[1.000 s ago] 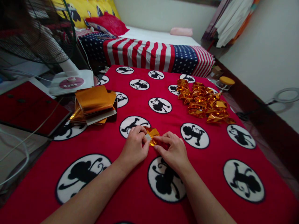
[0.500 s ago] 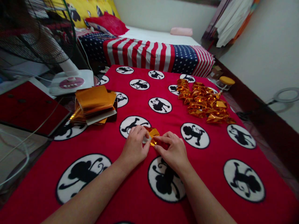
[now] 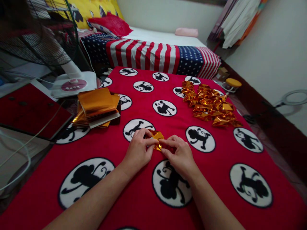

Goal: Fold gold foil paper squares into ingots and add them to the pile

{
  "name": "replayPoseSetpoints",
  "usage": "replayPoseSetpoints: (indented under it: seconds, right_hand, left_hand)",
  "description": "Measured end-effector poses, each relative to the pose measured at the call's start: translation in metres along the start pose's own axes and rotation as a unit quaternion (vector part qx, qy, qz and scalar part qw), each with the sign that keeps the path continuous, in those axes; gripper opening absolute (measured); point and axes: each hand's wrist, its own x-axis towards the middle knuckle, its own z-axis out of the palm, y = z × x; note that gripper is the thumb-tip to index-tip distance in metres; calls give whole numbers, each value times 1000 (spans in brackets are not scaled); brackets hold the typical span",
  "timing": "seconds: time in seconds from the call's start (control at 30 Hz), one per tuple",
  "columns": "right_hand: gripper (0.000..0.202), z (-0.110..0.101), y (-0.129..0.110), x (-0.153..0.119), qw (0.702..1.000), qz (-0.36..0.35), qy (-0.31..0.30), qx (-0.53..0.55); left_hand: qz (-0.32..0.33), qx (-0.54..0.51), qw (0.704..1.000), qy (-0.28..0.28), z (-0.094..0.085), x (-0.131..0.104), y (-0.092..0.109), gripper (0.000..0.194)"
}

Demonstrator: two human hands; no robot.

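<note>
A small piece of gold foil paper (image 3: 158, 136), partly folded, is between my hands over the red cloth (image 3: 134, 204) with monkey prints. My left hand (image 3: 139, 149) pinches its left side, thumb and index finger together. From the right, my right hand (image 3: 177, 152) grips the lower right part with thumb and fingertips. The fingers hide some of the folds. Flat gold sheets lie in a stack (image 3: 96, 102) at the left. Several folded gold pieces (image 3: 208, 103) are gathered in a pile at the right.
A white fan base (image 3: 74, 83) stands behind the stack, beside a dark red panel (image 3: 31, 110) with cables over it. Farther back is a bed (image 3: 148, 56) with a striped and starred cover. A yellow-topped stool (image 3: 233, 83) stands right of the cloth.
My left index finger has come forward and down onto the gold piece, covering the pale underside that showed there. My right hand has shifted very slightly.
</note>
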Motion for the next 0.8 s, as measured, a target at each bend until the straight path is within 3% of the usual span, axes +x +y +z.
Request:
replayPoseSetpoints:
  seconds: [0.13, 0.57, 0.8]
  right_hand:
    - [23, 0, 2, 1, 1000, 2, -2, 30]
    - [26, 4, -2, 3, 999, -4, 26, -29]
    - [16, 5, -3, 1, 999, -12, 38, -17]
  left_hand:
    - [1, -2, 1000, 0, -1, 1, 1, 25]
    - [-3, 3, 1000, -6, -1, 1, 2, 25]
    - [-3, -6, 1000, -2, -1, 2, 0, 23]
